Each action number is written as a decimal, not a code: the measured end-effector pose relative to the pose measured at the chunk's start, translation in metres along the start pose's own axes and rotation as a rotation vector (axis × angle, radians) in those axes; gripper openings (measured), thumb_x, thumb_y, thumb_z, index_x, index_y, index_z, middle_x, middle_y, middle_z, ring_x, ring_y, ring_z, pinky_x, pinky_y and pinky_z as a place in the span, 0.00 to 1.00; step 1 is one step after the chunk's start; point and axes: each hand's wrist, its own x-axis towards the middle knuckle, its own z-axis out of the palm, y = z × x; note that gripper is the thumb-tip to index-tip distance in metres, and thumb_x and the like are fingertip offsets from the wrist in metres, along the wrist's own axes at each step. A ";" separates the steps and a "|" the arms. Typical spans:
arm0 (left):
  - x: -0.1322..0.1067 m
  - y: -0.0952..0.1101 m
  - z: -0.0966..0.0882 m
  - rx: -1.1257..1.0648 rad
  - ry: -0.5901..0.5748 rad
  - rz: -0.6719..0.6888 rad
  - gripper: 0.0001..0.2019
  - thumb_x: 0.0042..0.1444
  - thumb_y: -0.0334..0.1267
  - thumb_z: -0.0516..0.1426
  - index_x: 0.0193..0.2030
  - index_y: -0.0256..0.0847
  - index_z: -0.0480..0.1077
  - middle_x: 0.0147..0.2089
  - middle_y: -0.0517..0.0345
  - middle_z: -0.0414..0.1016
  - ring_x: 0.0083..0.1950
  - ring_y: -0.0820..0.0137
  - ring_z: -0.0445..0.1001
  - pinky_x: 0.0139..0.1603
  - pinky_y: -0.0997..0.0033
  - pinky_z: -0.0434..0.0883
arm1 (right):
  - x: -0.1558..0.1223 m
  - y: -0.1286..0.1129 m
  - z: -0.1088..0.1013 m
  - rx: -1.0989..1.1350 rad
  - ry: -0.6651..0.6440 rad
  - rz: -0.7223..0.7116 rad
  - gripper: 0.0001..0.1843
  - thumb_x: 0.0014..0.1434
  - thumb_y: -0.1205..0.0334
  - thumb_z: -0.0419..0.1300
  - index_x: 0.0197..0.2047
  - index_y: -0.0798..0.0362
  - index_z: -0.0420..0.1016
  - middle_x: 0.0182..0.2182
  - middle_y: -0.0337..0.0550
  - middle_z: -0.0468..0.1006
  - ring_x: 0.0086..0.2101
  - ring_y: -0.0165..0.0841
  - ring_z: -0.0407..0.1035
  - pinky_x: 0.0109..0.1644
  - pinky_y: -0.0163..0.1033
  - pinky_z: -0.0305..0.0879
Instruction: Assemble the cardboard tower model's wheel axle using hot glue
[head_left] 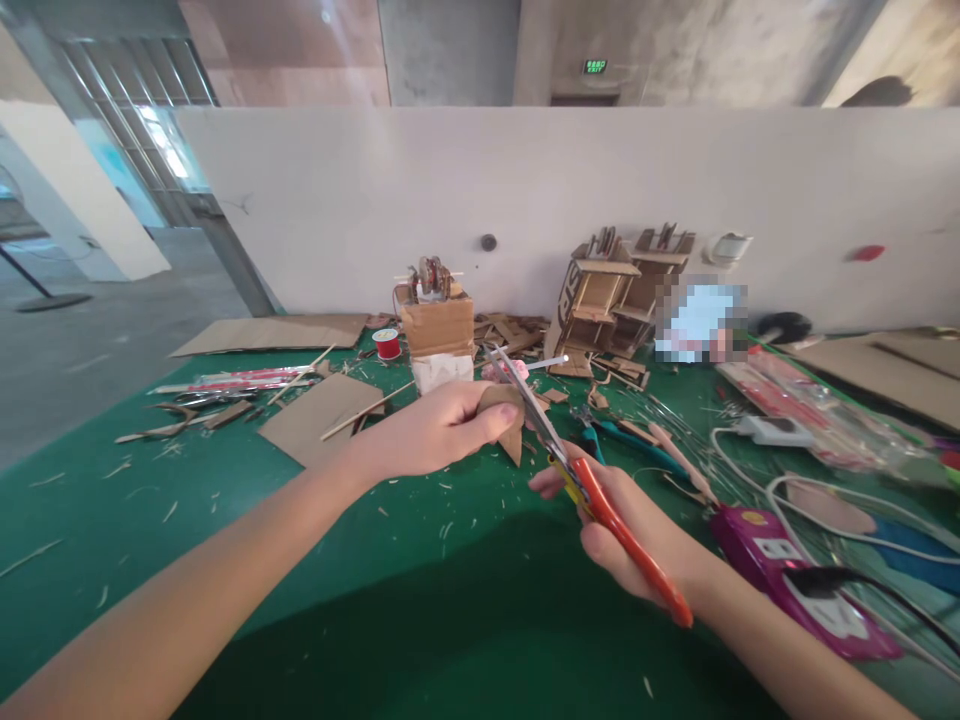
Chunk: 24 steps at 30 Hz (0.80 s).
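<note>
My left hand [442, 425] pinches a small piece of brown cardboard [512, 440] between thumb and fingers, above the green table. My right hand [637, 525] grips a pair of scissors [615, 530] with orange and yellow handles. Their blades [525, 390] point up and to the left, slightly parted, and pass close by the cardboard piece; I cannot tell whether they touch it. Just behind my left hand stands a cardboard box model [439, 330] with wound discs on its top and a white lower part.
A taller cardboard shelf model [600, 290] stands at the back right among cardboard scraps. Pliers [645, 445], a purple power strip [802, 585] and white cables lie to the right. On the left are a flat cardboard sheet [322, 415], sticks and a red spool [387, 344].
</note>
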 end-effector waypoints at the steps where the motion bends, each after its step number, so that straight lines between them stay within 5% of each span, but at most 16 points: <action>1: 0.000 0.000 -0.001 0.007 -0.008 -0.001 0.17 0.67 0.42 0.45 0.26 0.40 0.57 0.22 0.66 0.55 0.22 0.78 0.53 0.22 0.74 0.54 | -0.001 0.001 0.000 -0.010 -0.016 0.009 0.47 0.53 0.26 0.45 0.62 0.55 0.57 0.44 0.53 0.73 0.36 0.40 0.71 0.33 0.39 0.66; 5: 0.001 -0.004 0.000 -0.001 -0.003 -0.015 0.18 0.66 0.43 0.45 0.24 0.41 0.52 0.21 0.66 0.52 0.21 0.78 0.49 0.22 0.72 0.51 | -0.002 0.001 0.001 -0.029 -0.040 0.038 0.53 0.52 0.25 0.45 0.68 0.57 0.48 0.41 0.53 0.75 0.35 0.43 0.72 0.31 0.40 0.66; 8: 0.002 -0.008 0.002 -0.027 0.050 -0.027 0.19 0.65 0.44 0.47 0.23 0.41 0.51 0.21 0.66 0.50 0.21 0.78 0.47 0.21 0.73 0.50 | 0.001 -0.001 0.003 -0.027 0.029 0.039 0.48 0.53 0.26 0.45 0.63 0.57 0.56 0.40 0.53 0.76 0.37 0.43 0.73 0.34 0.41 0.68; 11: 0.003 -0.011 0.004 -0.082 0.094 -0.044 0.20 0.64 0.46 0.49 0.23 0.40 0.52 0.20 0.67 0.50 0.20 0.79 0.49 0.21 0.74 0.51 | 0.004 -0.003 0.005 -0.033 0.070 0.067 0.42 0.53 0.25 0.44 0.49 0.55 0.65 0.33 0.47 0.76 0.28 0.36 0.71 0.31 0.38 0.65; 16: 0.006 -0.015 0.018 -0.200 0.242 -0.072 0.18 0.63 0.51 0.50 0.30 0.39 0.64 0.18 0.68 0.55 0.19 0.79 0.55 0.20 0.76 0.54 | 0.006 -0.005 0.009 -0.088 0.136 0.081 0.38 0.55 0.26 0.42 0.44 0.54 0.65 0.21 0.36 0.67 0.20 0.30 0.61 0.24 0.35 0.57; 20: 0.007 -0.016 0.031 -0.210 0.350 -0.003 0.17 0.66 0.49 0.47 0.32 0.39 0.63 0.17 0.68 0.57 0.19 0.78 0.58 0.21 0.76 0.57 | 0.002 0.001 0.010 -0.063 0.148 0.015 0.38 0.57 0.28 0.43 0.51 0.55 0.62 0.31 0.46 0.75 0.27 0.35 0.69 0.31 0.38 0.65; 24: 0.006 -0.014 0.033 -0.170 0.352 0.012 0.17 0.66 0.49 0.46 0.30 0.40 0.59 0.19 0.68 0.56 0.19 0.79 0.56 0.19 0.76 0.55 | -0.002 0.007 0.007 -0.039 0.074 -0.009 0.48 0.56 0.28 0.45 0.66 0.56 0.48 0.48 0.58 0.74 0.39 0.44 0.73 0.40 0.47 0.68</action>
